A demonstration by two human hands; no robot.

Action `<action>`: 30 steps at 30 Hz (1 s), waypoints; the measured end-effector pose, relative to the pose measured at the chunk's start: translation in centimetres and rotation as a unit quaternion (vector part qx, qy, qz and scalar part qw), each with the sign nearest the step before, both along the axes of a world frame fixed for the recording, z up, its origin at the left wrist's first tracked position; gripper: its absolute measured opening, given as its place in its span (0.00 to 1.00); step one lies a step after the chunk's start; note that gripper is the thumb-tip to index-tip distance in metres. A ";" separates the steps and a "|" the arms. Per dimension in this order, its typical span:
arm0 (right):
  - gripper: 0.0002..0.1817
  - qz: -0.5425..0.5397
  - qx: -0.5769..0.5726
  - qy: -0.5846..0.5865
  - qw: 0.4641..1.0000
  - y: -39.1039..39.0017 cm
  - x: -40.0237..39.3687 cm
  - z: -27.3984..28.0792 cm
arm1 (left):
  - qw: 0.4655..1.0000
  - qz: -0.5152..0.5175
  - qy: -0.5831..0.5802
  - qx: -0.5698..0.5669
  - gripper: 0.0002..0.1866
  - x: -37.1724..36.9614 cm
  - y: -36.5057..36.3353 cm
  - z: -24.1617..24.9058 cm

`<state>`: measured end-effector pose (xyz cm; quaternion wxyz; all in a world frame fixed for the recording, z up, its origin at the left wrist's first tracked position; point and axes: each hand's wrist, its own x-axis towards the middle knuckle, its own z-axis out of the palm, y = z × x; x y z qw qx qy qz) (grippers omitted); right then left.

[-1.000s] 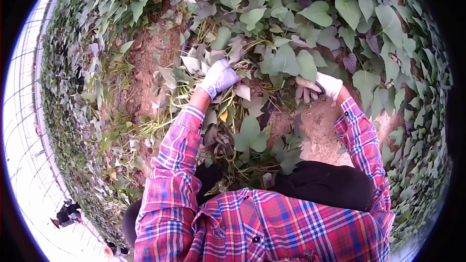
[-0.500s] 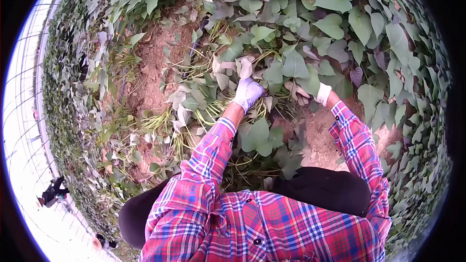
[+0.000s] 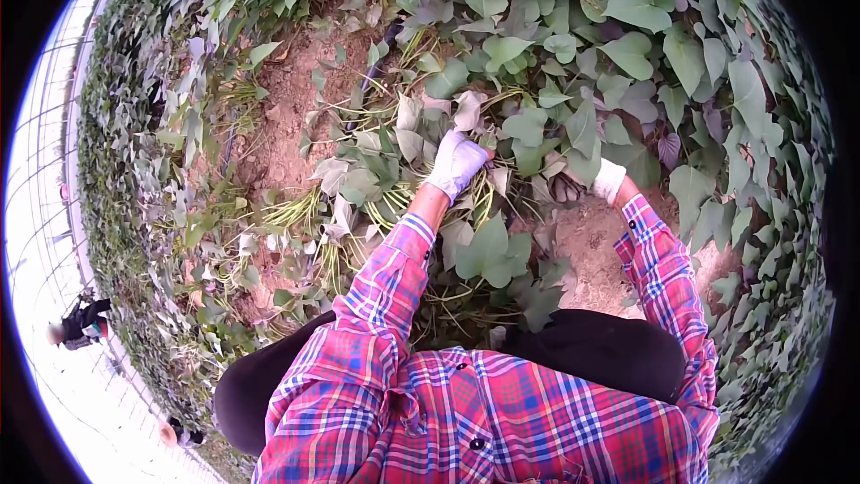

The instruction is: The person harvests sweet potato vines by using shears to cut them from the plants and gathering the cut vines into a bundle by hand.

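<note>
My left hand [image 3: 457,164], in a white glove, is closed around stems of a leafy vine [image 3: 497,157] in the middle of the plants. Pale, upturned leaves [image 3: 409,116] lie just beyond its knuckles. To the right, my right hand [image 3: 568,186] reaches in low beside a heart-shaped leaf [image 3: 584,125], which covers part of it. Its gloved fingers are dirt-stained and curled together close to the soil; what they hold, if anything, is hidden. Loose green stems [image 3: 390,206] spread to the left of my left hand.
Dense green vines [image 3: 636,54] fill the far and right sides. Bare reddish soil [image 3: 300,99] shows at the left, with a dark hose [image 3: 369,81] among stems. More soil [image 3: 600,251] lies before my right knee [image 3: 596,354]. Beyond a wire fence [image 3: 40,161] is a person [image 3: 85,321].
My left hand has shifted slightly toward me and left, still closed on the stems. The right hand has moved a little right, its fingers now more curled. The view has shifted slightly.
</note>
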<state>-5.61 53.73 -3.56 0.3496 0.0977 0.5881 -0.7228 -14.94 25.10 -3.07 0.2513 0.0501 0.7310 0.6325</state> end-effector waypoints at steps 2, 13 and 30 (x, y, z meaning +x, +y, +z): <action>0.15 0.030 0.033 0.105 0.993 0.4 -0.3 -3.0 | 1.000 0.005 -0.014 0.003 0.08 -0.1 0.3 0.8; 0.09 0.175 0.337 0.239 0.894 -3.2 -0.8 -0.8 | 0.989 -0.070 0.007 -0.130 0.07 0.1 0.1 2.2; 0.22 -0.326 0.079 0.278 0.900 -4.1 0.3 23.0 | 0.970 -0.191 0.120 0.086 0.17 -3.2 -2.3 22.1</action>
